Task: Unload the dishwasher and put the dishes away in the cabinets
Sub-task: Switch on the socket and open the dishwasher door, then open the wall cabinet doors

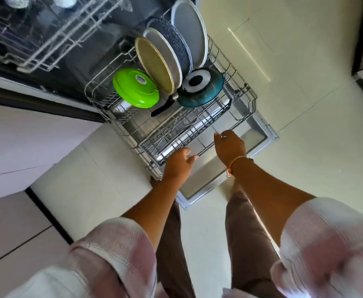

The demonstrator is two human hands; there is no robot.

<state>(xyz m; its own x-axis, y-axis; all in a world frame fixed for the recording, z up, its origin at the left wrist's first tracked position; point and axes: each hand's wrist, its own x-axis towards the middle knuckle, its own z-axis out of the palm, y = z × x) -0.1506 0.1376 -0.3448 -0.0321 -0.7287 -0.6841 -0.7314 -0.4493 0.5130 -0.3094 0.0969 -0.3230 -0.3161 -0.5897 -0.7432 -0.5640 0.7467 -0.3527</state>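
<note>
Holding the dish rack point(176, 138) by its front edge, left grip point(179, 162) and right grip point(230, 147) curl round the wire; plates point(189, 33), green bowl point(135, 89) and blue pan point(200, 88) stand at its far edge.

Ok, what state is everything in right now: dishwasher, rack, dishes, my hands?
Dishwasher door: open, lying flat.
Wire lower rack: pulled out, loaded.
Teal frying pan: upside down in rack.
Round green plastic lid: tilted on edge.
Beige round plate: upright.
Left hand: grips rack's front rail.
Right hand: grips same rail.
</note>
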